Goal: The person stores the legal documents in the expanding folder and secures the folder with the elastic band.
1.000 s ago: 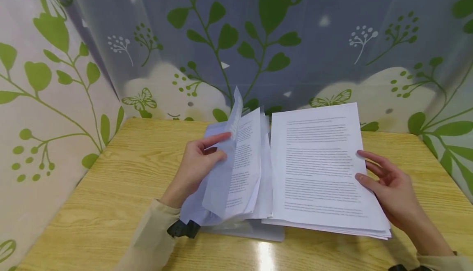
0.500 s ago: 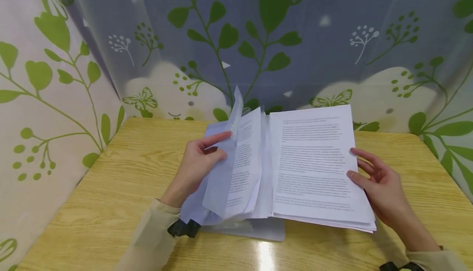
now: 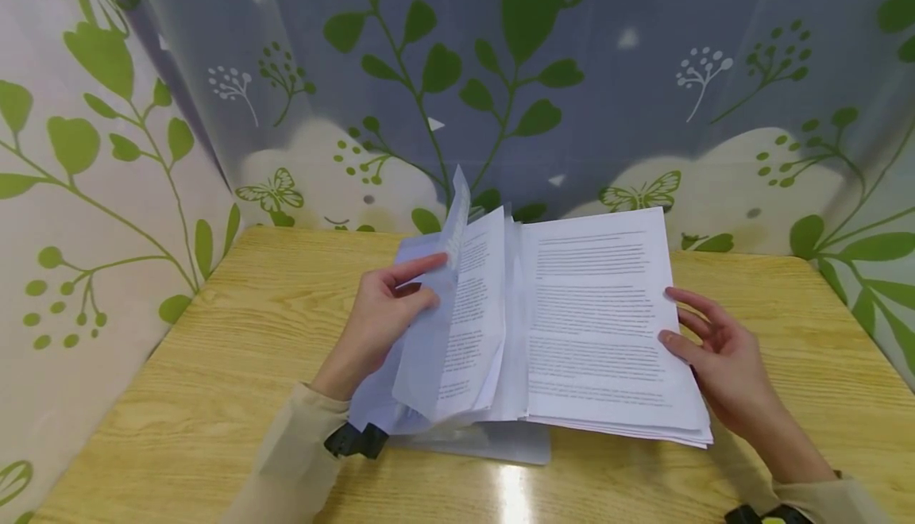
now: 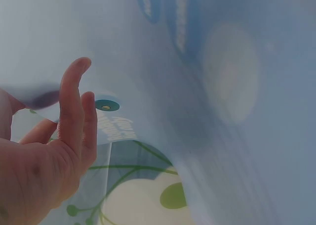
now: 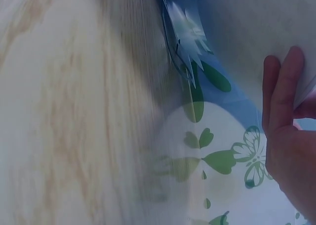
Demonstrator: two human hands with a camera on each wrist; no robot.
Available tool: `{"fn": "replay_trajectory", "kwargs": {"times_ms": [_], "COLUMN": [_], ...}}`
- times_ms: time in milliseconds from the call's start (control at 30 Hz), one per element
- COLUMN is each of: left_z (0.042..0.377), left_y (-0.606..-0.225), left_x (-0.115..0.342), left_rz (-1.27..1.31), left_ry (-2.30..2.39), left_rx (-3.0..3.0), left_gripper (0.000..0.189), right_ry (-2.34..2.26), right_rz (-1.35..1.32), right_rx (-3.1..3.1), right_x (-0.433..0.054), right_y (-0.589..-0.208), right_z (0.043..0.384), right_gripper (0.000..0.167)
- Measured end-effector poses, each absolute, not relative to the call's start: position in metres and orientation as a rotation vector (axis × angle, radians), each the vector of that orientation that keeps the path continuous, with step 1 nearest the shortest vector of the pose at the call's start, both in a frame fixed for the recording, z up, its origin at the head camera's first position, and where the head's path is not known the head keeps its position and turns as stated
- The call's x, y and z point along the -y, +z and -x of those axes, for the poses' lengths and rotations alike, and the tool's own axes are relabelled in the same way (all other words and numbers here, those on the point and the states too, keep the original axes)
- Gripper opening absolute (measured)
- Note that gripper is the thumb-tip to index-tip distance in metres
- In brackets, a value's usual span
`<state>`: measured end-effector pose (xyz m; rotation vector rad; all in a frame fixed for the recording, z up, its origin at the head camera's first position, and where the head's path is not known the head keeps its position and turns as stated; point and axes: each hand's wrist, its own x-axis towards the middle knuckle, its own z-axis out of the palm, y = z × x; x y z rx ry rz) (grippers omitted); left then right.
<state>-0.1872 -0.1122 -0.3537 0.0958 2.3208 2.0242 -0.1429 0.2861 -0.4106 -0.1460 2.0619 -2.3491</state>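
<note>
A translucent plastic document folder [image 3: 493, 446] lies spread on the table, with a button snap [image 4: 106, 105] and white lettering showing in the left wrist view. My left hand [image 3: 382, 317] holds its raised cover [image 3: 422, 357] at the edge, forefinger stretched along it and thumb lower down. Behind that cover stand printed sheets [image 3: 472, 310]. On the right, my right hand [image 3: 722, 357] pinches the outer edge of a stack of printed papers [image 3: 596, 325], thumb on top and fingers beneath. The stack's inner edge meets the folder's middle; how far it reaches inside is hidden.
The wood-grain table [image 3: 214, 381] runs beneath everything. Behind it hangs a blue-grey curtain [image 3: 286, 95] with leaves and butterflies, and a similar pale one [image 3: 64, 214] stands to the left. Dark bands [image 3: 356, 441] circle both wrists.
My right hand has moved left with the paper stack, whose inner edge now lies against the folder's middle. The left hand and raised cover have stayed in place.
</note>
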Motion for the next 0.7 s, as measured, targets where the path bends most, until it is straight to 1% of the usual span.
{"fn": "replay_trajectory", "kwargs": {"times_ms": [467, 700], "left_z": [0.188, 0.188], "left_y": [-0.353, -0.352], "left_x": [0.112, 0.112], "left_rz": [-0.113, -0.124], "left_ry": [1.997, 1.993], "left_rx": [-2.339, -2.346], "left_gripper": [0.048, 0.047], "right_ry": [-2.279, -2.231], "right_rz": [0.211, 0.188], "right_rx": [-2.102, -2.140], "right_x": [-0.275, -0.268], "right_y": [-0.406, -0.405], "right_z": [0.150, 0.154], "right_gripper": [0.062, 0.063]}}
